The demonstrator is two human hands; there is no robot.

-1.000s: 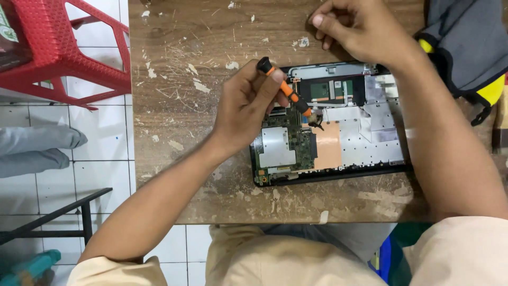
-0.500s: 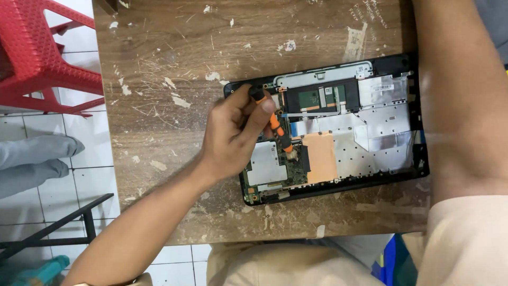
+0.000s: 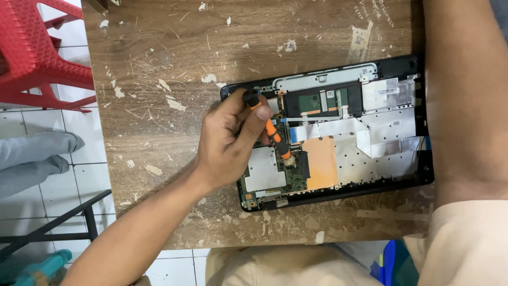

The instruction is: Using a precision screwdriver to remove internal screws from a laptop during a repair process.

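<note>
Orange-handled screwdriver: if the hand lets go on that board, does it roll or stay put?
The screwdriver looks slim and round-handled, so it would probably roll. Held in the left hand, it seems light and stiff. The opened laptop has uneven parts, which might stop it.

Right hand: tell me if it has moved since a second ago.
Yes. It lay on the table beyond the opened laptop; now only the forearm shows, the hand out of frame.

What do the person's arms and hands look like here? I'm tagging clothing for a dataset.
Both arms are bare from the short sleeves down. The left hand wears no glove, ring or watch that shows. The right arm ends in a pale beige short sleeve; its hand is out of frame. No markings are visible.
</note>
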